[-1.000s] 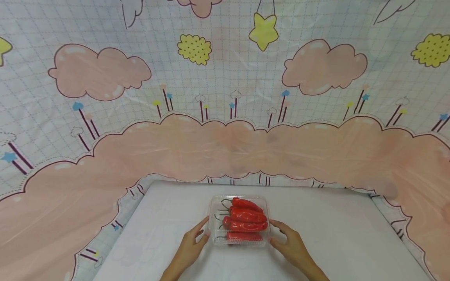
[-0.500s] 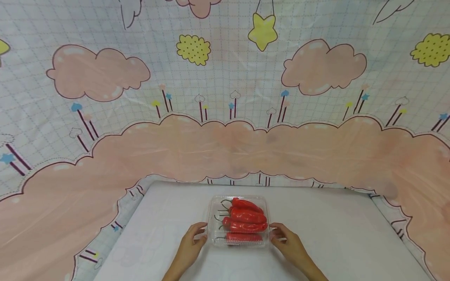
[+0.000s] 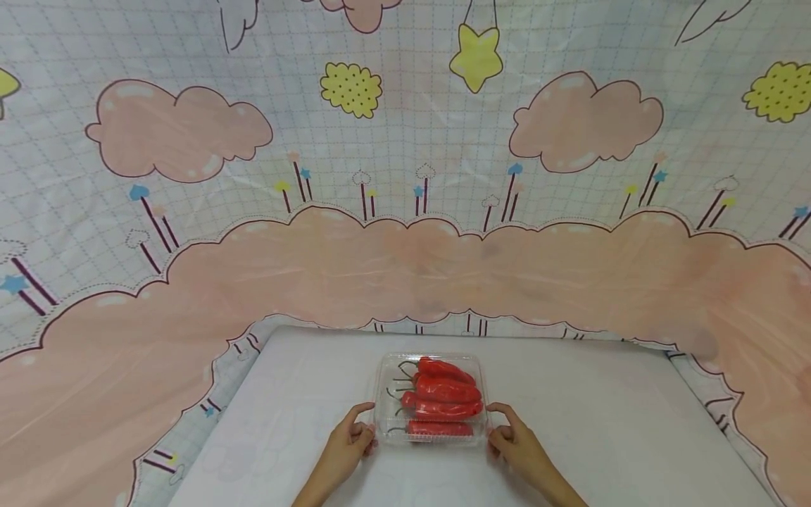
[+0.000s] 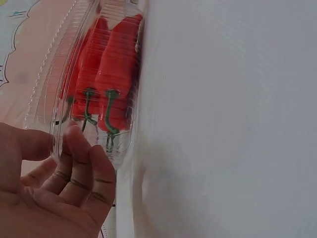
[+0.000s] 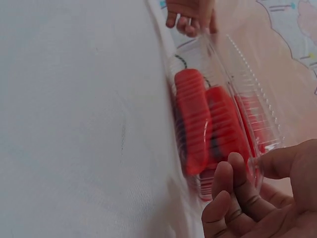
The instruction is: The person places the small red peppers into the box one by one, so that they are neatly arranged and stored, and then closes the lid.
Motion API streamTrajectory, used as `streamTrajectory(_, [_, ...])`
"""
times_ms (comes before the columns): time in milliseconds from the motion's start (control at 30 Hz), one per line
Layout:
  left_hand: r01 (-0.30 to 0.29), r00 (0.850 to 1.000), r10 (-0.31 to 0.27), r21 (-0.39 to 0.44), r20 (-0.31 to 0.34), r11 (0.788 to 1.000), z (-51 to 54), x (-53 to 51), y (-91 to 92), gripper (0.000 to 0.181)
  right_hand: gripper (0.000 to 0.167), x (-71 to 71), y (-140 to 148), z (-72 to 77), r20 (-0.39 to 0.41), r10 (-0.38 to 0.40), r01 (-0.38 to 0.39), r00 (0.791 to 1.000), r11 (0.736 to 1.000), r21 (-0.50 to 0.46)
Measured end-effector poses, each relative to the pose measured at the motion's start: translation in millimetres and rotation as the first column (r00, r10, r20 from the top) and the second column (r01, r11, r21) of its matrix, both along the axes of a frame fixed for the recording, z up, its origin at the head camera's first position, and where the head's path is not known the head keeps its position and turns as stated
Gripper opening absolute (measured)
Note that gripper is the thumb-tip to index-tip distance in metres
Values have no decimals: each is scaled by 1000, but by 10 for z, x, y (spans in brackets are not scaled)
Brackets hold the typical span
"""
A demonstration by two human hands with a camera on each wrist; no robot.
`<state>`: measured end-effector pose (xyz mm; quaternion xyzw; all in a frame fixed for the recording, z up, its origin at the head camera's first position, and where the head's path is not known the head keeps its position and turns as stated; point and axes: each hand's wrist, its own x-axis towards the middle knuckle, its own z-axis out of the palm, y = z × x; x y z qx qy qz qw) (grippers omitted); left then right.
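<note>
A clear plastic clamshell container (image 3: 391, 380) of several red chili peppers (image 3: 446, 389) sits on the white table, its lid down. The peppers have thin green stems. My left hand (image 3: 342, 451) is at the container's left side. In the left wrist view, thumb and curled fingers (image 4: 79, 148) meet at its rim. On the opposite side my right hand (image 3: 522, 447) pinches the rim, its curled fingers (image 5: 237, 171) against the end wall in the right wrist view. Parts of some fingertips are hidden behind the plastic.
The white table (image 3: 570, 394) extends around the container. A patterned cloth (image 3: 380, 267) with clouds and stars hangs behind and along both sides of the table.
The container stays in place. Both hands have shifted slightly toward its near corners, with the thumbs and lower fingers drawn in and the index fingers bent against its sides.
</note>
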<state>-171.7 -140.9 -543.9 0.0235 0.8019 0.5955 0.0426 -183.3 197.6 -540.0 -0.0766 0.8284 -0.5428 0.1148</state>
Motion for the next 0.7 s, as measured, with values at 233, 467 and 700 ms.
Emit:
streamTrajectory(233, [-6, 1000, 6, -9, 16, 1000, 0, 9, 18, 44, 39, 26, -32, 21, 26, 17, -17, 1000, 1000, -17])
streamTrajectory(467, [-10, 1000, 10, -35, 11, 999, 10, -4, 26, 43, 40, 44, -55, 22, 30, -13, 14, 999, 999, -34])
streamTrajectory(700, [-30, 1000, 31, -70, 6, 997, 27, -7, 38, 42, 41, 33, -88, -12, 45, -61, 64, 997, 996, -60])
